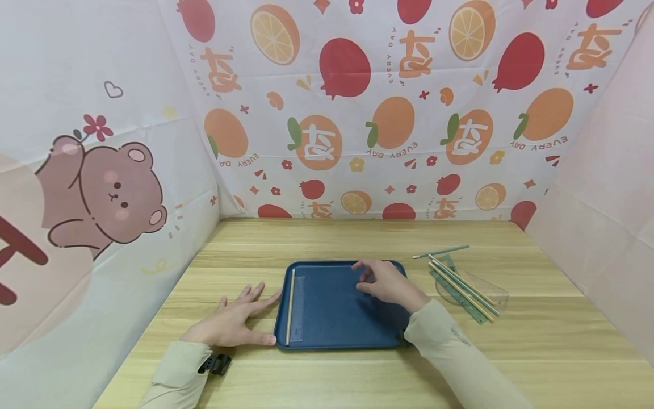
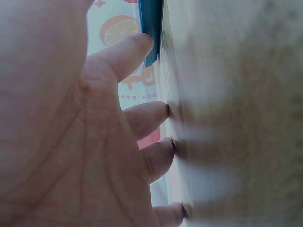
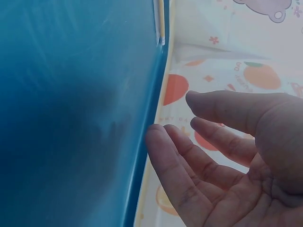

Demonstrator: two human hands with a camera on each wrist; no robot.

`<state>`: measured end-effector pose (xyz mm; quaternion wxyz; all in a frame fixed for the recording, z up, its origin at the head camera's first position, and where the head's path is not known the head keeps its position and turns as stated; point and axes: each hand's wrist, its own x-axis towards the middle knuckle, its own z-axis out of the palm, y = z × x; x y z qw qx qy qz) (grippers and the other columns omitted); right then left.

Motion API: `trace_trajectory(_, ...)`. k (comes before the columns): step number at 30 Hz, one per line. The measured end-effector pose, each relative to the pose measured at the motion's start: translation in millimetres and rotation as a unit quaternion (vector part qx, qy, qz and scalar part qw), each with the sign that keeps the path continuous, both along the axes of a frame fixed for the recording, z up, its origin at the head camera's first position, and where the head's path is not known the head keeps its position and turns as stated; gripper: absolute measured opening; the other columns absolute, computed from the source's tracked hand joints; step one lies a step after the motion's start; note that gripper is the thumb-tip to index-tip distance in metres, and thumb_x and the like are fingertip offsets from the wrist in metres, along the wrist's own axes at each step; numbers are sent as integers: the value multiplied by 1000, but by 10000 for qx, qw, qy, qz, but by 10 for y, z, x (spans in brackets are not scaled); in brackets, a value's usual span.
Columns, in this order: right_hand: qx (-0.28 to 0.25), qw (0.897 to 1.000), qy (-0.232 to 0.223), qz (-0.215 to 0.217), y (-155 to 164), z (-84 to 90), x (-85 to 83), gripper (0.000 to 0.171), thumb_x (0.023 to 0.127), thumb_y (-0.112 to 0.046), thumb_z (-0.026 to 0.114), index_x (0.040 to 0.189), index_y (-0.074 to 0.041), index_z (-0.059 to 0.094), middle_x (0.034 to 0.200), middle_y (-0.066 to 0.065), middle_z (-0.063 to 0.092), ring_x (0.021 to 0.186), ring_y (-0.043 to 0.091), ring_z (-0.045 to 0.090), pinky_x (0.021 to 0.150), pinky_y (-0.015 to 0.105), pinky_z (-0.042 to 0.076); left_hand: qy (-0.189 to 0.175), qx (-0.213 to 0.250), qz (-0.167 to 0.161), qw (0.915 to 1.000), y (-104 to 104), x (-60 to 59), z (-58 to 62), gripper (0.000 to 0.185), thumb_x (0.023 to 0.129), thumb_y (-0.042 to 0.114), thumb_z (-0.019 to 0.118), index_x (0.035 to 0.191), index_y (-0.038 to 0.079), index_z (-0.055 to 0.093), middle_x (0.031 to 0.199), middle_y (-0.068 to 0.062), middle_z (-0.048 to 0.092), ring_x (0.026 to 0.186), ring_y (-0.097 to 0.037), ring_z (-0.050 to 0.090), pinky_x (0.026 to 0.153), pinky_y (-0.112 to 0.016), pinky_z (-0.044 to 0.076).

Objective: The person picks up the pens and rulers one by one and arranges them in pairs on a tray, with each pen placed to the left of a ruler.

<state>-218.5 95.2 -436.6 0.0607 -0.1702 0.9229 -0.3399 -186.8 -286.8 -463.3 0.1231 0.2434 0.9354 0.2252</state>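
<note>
The left hand (image 1: 232, 324) lies flat, fingers spread, against the dark blue plastic tray (image 1: 332, 332); the right hand (image 1: 389, 282) hovers empty, loosely curled, over its far edge. A careless sweep could roll the wooden stick (image 1: 290, 307) on the tray's left side.

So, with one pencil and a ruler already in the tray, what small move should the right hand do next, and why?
Probably move the right hand right, toward the pencils on the table. It hovers over the blue tray holding nothing, fingers relaxed, while several pencils lie beside the tray. The left hand rests flat against the tray's left edge, so the tray seems steadied.
</note>
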Motion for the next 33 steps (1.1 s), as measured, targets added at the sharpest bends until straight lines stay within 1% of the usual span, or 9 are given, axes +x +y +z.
trace_trajectory(6,-25,9999,144,31,105,-26,40,38,101,-12,76,138,-7,68,105,4,72,87,17,67,71,29,57,21,5,-25,10000,1,3,2,101,84,65,83,168,27,40,177,-31,15,161,-63,8,108,-96,2)
trace_trajectory(12,-85,9998,162,-37,214,-40,60,39,102,-12,75,139,-6,68,106,4,71,88,17,67,71,28,56,46,-2,-8,10000,3,2,3,102,84,68,82,168,28,40,177,-30,15,161,-62,8,108,-96,1)
trace_trajectory(16,-125,9998,183,-27,275,-43,78,38,102,-11,74,138,-4,67,105,6,71,84,15,65,72,28,55,28,-3,15,10000,0,-1,5,103,84,69,81,168,28,39,177,-29,14,161,-61,8,109,-96,0)
trace_trajectory(22,-244,9996,132,-38,372,-59,135,39,103,-12,73,139,-2,65,106,7,71,81,14,63,69,28,54,-12,22,8,10000,4,20,12,101,84,66,83,168,29,39,177,-30,15,161,-62,8,108,-96,0)
trace_trajectory(33,-313,9989,118,-344,550,-72,215,40,103,-15,74,140,-4,66,108,6,71,86,13,67,71,27,57,-14,26,44,10000,-3,-12,-12,103,84,68,81,168,28,39,177,-29,14,162,-61,7,108,-96,0)
